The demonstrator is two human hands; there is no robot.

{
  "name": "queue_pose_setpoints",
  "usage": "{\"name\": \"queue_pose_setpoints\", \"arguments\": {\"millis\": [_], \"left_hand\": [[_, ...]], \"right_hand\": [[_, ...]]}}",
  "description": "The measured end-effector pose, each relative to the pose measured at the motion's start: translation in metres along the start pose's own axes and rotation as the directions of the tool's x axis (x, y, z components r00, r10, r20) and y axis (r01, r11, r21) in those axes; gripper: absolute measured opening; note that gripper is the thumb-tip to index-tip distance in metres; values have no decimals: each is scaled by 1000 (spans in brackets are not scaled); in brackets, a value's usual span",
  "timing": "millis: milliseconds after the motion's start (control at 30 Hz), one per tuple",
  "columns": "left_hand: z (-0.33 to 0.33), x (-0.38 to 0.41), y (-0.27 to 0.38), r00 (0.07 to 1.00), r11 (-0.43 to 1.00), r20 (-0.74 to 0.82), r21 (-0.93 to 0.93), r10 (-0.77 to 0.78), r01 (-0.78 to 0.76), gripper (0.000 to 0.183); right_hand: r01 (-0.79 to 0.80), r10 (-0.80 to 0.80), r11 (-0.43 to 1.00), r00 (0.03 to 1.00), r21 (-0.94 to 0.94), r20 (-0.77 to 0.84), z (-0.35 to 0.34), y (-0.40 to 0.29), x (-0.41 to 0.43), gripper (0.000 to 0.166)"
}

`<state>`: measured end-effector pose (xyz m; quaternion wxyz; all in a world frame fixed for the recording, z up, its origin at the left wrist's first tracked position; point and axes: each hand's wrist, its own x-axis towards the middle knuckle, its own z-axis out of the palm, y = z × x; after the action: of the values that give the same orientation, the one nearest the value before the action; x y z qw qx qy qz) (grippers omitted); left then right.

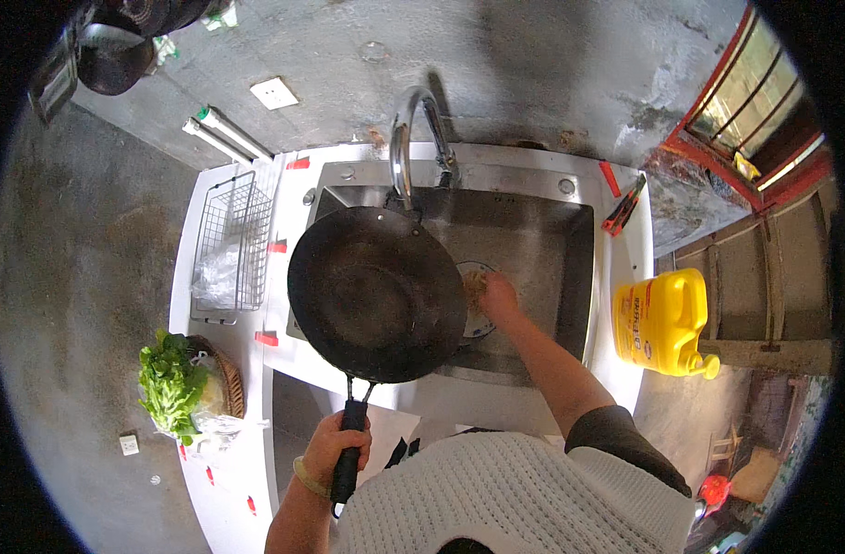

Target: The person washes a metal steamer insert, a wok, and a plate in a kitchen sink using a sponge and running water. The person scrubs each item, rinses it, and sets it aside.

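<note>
My left hand (338, 447) grips the black handle of a dark wok (377, 298), which is held over the left part of a stainless steel sink (578, 277). Inside the sink, my right hand (498, 296) reaches to a plate (479, 327) with a patterned rim and touches a tan, rough-looking thing (473, 285) on it, perhaps a scrubber. The wok hides part of the plate, and my right fingers are partly out of sight. Above the wok's far edge arches a chrome faucet (403, 138).
A yellow pump jug (661, 322) stands right of the sink, near a red and black utility knife (623, 211). On the left counter are a wire basket (235, 242) holding clear plastic, leafy greens (169, 391) and a wicker basket (230, 377). A red-framed window (723, 163) is at upper right.
</note>
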<state>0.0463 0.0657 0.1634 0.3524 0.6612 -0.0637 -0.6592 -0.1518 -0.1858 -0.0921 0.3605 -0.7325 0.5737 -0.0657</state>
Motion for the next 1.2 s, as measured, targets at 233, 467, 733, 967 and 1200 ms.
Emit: {"name": "queue_pose_setpoints", "arguments": {"millis": [233,467,733,967,1200], "left_hand": [[-22,2,-10,994,992,107,-127,29,-15,22],[-34,9,-15,974,985,217,-174,60,-22,22],[-42,12,-18,965,973,245,-228,89,-32,26],[-46,11,-21,948,960,305,-281,92,-3,21],[-49,16,-29,949,958,299,-286,94,-4,20]], "right_hand": [[475,-440,877,727,-76,-527,-43,-66,64,50],[589,-550,804,679,-86,-487,-73,-100,118,45],[555,-569,807,638,-202,-519,-61,-96,127,24],[483,-542,839,694,-251,-474,-67,-99,125,32],[501,-665,746,580,-438,-469,-51,-97,133,11]]}}
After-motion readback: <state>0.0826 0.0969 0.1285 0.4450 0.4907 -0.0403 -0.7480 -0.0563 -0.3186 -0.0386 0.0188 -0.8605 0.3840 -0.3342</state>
